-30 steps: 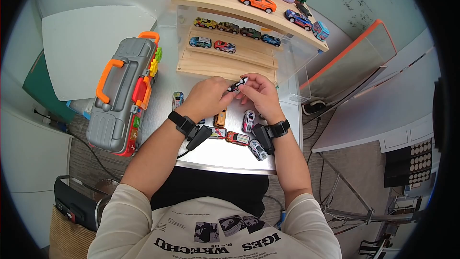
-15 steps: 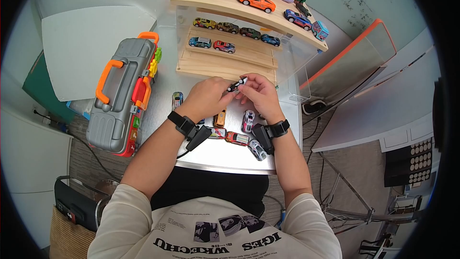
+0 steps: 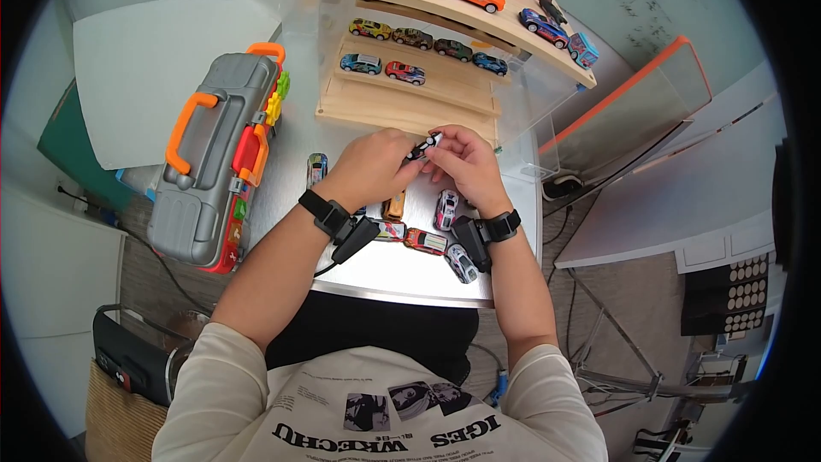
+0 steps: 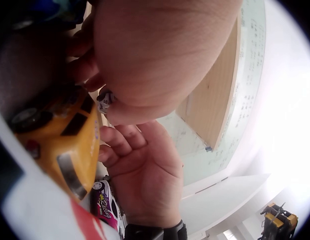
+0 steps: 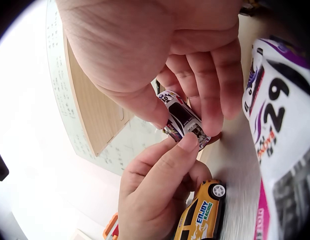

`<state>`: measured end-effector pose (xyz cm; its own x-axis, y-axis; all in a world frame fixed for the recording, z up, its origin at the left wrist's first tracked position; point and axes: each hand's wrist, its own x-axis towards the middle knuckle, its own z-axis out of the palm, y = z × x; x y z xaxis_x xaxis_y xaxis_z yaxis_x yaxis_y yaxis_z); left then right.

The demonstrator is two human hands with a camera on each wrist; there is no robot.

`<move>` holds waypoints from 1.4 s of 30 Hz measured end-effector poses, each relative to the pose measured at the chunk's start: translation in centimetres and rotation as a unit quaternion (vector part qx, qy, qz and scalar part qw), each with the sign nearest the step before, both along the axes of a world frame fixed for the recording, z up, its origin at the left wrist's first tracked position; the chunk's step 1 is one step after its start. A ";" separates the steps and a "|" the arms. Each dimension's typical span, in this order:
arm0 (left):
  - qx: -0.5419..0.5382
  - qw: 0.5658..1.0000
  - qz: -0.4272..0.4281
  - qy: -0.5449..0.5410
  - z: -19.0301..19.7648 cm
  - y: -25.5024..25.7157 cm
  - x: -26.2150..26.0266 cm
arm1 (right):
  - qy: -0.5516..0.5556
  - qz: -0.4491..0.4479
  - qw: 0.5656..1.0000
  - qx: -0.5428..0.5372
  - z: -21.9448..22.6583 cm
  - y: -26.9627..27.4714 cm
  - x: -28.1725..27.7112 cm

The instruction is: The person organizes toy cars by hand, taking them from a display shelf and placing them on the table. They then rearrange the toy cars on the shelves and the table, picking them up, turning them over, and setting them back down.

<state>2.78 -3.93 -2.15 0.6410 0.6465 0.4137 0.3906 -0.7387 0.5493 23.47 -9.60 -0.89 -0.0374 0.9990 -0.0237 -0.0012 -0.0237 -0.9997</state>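
Both hands hold a small white toy car [image 5: 181, 116] with dark windows and printed decals, over the table in front of the shelf. My left hand [image 3: 369, 169] pinches its one end, the thumb lying on the body in the right wrist view. The right hand [image 3: 469, 168] grips the other end between thumb and fingers. Under and around the hands lie more toy cars: a yellow car [image 3: 393, 205], a white-and-pink car [image 3: 445, 210], a red car [image 3: 425, 241], a white car [image 3: 462, 263] and a green car [image 3: 317, 168]. Others are partly hidden by the wrists.
Beyond the hands stands a wooden tiered shelf [image 3: 410, 124] with clear side panels and several toy cars; dolls sit on its top board. A grey case [image 3: 201, 180] with orange handles is at the left. The metal table's front edge [image 3: 402, 299] runs close to the person.
The head view has shifted slightly, so the shelf and case sit a little differently in it. Both hands keep hold of the white toy car at nearly the same place.
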 end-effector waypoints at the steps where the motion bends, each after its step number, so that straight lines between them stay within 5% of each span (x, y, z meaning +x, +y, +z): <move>1: -0.001 1.000 0.000 0.000 0.0 0.0 0.0 | -0.002 0.001 1.000 0.000 0.0 0.0 0.0; 16: -0.005 0.999 0.001 -0.031 0.4 -0.2 0.1 | -0.004 0.000 1.000 0.003 -0.1 0.0 0.0; 25: -0.030 0.997 0.016 0.063 0.3 0.1 0.1 | -0.009 0.000 1.000 0.002 0.1 0.0 0.0; 31: -0.015 1.000 -0.006 -0.011 0.5 0.0 -0.1 | -0.008 -0.007 1.000 0.005 0.1 0.0 0.0; 34: -0.034 0.997 0.009 0.069 0.3 0.2 0.0 | -0.007 -0.006 1.000 0.006 0.2 0.0 -0.1; 40: -0.008 1.000 -0.002 -0.030 0.7 -0.2 0.0 | 0.018 -0.008 1.000 0.019 -0.1 0.0 0.1; 42: -0.036 0.998 0.003 0.041 0.6 0.0 -0.1 | 0.019 -0.015 0.999 0.023 0.0 0.0 0.1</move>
<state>2.68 -3.89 -1.53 0.6663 0.6775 0.3115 0.4415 -0.6951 0.5674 23.56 -9.64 -0.91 -0.0076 0.9997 0.0231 -0.0389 0.0228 -0.9990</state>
